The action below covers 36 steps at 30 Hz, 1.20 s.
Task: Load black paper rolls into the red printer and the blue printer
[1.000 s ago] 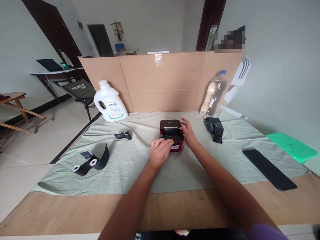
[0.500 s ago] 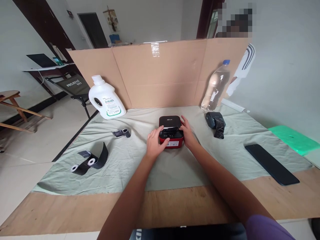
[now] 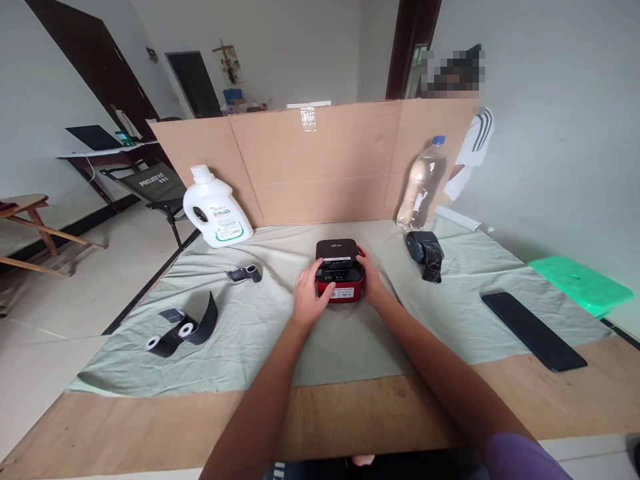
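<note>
A small box-shaped machine, black on top with a red body (image 3: 337,250), stands in the middle of the cloth; it looks like a label printer. Its black top has a raised flap toward me, and a white label is on its front. My left hand (image 3: 307,293) grips its left side, thumb on the front face and fingers near the flap. Around the right side curls my right hand (image 3: 373,279), its fingertips at the flap's right end. What lies under the flap is hard to make out.
Black label rolls (image 3: 186,331) and a smaller roll (image 3: 246,273) lie to the left. A dark handheld device (image 3: 421,248) with a black strip, a water bottle (image 3: 424,183), a white jug (image 3: 220,210) and a long black slab (image 3: 533,331) surround the printer. Cardboard (image 3: 320,167) stands behind; a person is beyond.
The view has tilted up slightly. My right hand's raised forefinger has come in against the machine, and a pale edge now shows along the flap. Both hands stay on the machine.
</note>
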### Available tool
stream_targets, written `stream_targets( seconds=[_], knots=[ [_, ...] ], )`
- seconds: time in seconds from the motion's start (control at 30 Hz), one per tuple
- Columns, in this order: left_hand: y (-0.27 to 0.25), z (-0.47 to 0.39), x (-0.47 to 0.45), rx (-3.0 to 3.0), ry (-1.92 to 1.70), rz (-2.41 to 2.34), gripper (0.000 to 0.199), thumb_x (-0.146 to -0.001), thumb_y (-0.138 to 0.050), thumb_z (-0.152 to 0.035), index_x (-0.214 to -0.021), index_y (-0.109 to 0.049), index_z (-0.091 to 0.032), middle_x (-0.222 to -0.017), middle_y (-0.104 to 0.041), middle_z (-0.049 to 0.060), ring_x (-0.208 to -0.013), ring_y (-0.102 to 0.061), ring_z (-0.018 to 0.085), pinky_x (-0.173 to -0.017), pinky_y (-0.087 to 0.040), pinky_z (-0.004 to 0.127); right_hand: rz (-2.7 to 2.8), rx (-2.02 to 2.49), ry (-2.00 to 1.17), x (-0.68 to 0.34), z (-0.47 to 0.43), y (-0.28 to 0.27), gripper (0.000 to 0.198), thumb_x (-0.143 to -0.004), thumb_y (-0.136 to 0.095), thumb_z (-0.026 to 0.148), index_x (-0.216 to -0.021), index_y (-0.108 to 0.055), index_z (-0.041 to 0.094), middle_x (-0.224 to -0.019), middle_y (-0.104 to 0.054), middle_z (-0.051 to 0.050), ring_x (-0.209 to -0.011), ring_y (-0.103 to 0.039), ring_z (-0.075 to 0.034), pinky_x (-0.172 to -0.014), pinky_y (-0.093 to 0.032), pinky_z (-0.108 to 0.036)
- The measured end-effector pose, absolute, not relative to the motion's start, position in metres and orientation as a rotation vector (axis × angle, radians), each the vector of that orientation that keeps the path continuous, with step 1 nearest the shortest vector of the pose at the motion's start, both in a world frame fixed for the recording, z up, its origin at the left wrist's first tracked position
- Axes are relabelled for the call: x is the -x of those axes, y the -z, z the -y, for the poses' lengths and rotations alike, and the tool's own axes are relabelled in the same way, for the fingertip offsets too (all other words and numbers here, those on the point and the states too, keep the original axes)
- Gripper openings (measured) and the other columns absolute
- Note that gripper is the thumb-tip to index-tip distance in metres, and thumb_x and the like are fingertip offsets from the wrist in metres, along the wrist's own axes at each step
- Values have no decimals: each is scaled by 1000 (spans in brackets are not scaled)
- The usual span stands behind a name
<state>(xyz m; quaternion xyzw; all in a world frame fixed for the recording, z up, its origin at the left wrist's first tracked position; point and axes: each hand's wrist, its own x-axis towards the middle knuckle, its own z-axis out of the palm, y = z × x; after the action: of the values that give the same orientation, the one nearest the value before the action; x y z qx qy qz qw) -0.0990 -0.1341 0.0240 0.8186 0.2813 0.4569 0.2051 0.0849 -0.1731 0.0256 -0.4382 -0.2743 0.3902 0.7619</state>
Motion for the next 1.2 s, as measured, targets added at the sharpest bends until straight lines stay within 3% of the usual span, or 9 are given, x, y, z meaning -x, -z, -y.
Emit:
stream_targets(
  seconds=[0.2, 0.37, 0.6, 0.97, 1.2],
  knots=[
    [-22, 131, 98, -2268, -1240, -863, 55, -87, -63, -34, -138, -47, -21, -131, -65, 12, -122, -60, 29, -104, -41, 46, 589, 1047, -826, -92, 172, -18, 65, -72, -62, 28, -136, -54, 33, -141, -59, 0, -122, -61, -25, -105, -50, -42],
    [-16, 134, 96, -2220, -1316, -842, 48, -90, -61, -34, -134, -49, -20, -134, -63, 13, -126, -58, 28, -104, -42, 45, 605, 1013, -795, -88, 175, -15, 56, -75, -63, 32, -130, -59, 30, -142, -59, -1, -131, -54, -25, -114, -43, -43],
    [-14, 134, 98, -2181, -1350, -793, 52, -89, -63, -32, -137, -47, -21, -134, -63, 12, -126, -57, 27, -107, -43, 44, 589, 994, -788, -85, 178, -11, 60, -77, -69, 41, -134, -56, 30, -147, -55, -1, -137, -50, -25, -119, -36, -45],
    [-16, 135, 98, -2155, -1302, -752, 54, -92, -60, -34, -141, -44, -20, -140, -57, 14, -131, -53, 26, -111, -42, 43, 728, 1044, -630, -80, 185, -10, 52, -86, -62, 51, -130, -64, 24, -137, -64, -6, -129, -56, -26, -115, -38, -46],
    [-29, 112, 120, -2195, -1368, -899, 44, -97, -49, -35, -138, -49, -20, -133, -60, 13, -108, -61, 23, -99, -47, 40, 737, 1043, -625, -81, 186, -9, 51, -87, -61, 51, -131, -64, 25, -136, -65, -5, -129, -56, -26, -114, -39, -46]
  ],
)
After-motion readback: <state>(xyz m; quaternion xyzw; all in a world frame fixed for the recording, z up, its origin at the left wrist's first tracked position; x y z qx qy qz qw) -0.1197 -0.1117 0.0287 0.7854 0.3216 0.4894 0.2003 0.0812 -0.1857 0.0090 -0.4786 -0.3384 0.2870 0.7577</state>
